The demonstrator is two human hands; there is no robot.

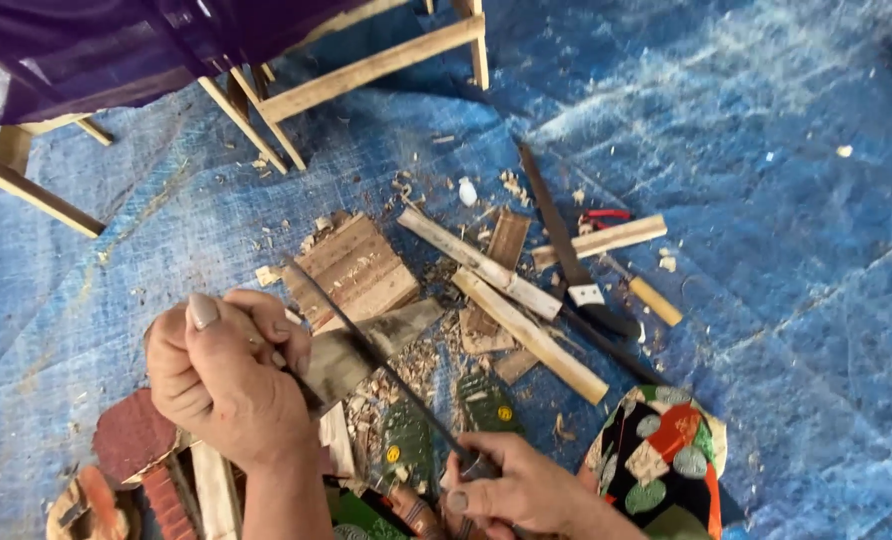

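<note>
My left hand [226,375] is closed around a small piece of wood [351,352], a flat greyish slab that sticks out to the right of the fingers. My right hand [516,490] grips the handle end of a long thin dark file [376,355]. The file runs diagonally up-left from that hand and lies across the wood piece near my left fingers. Wood shavings [406,375] are scattered under the two hands.
Pale wooden sticks [526,330], a grooved wooden block [351,265], a dark saw blade [556,220] and a wooden-handled tool [651,298] lie on the blue tarp [766,200]. A wooden frame [366,70] stands behind. A patterned knee [661,460] is at lower right.
</note>
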